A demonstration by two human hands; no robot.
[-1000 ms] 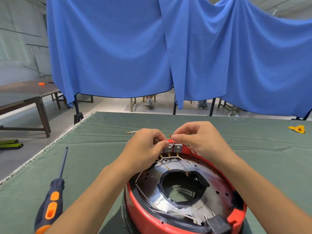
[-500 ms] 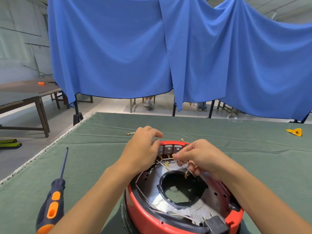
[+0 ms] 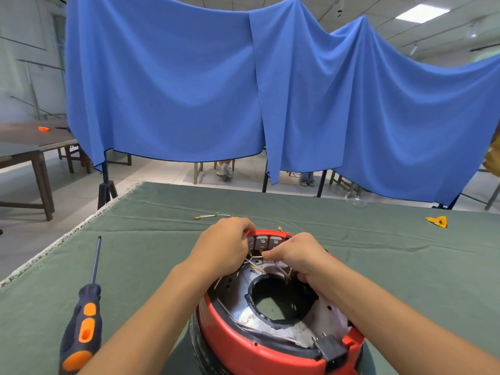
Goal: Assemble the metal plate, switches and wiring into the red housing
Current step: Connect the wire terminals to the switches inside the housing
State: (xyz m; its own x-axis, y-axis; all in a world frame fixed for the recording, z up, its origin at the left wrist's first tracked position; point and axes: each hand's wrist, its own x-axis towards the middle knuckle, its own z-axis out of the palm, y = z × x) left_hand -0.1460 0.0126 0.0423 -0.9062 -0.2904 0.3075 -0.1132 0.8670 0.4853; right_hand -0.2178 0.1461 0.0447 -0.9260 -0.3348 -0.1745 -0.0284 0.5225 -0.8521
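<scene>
The round red housing (image 3: 243,345) lies on the green cloth right in front of me. Inside it sits the shiny metal plate (image 3: 240,312) around a black-rimmed centre hole. Grey switches (image 3: 267,241) stand in a row at the far rim. White wires with brass terminals (image 3: 255,266) run below them. My left hand (image 3: 224,247) grips the far rim beside the switches, fingers curled over it. My right hand (image 3: 297,255) pinches a brass wire terminal just under the switches. A black plug socket (image 3: 331,349) sits at the near rim.
A screwdriver (image 3: 84,318) with a dark and orange handle lies to the left. A loose wire (image 3: 211,216) lies beyond the housing, and a yellow piece (image 3: 437,221) at the far right. The table's left edge (image 3: 54,247) is close. Blue curtains hang behind.
My right hand came down from the top of the switches to the wire terminals below them. My left hand stayed at the far rim.
</scene>
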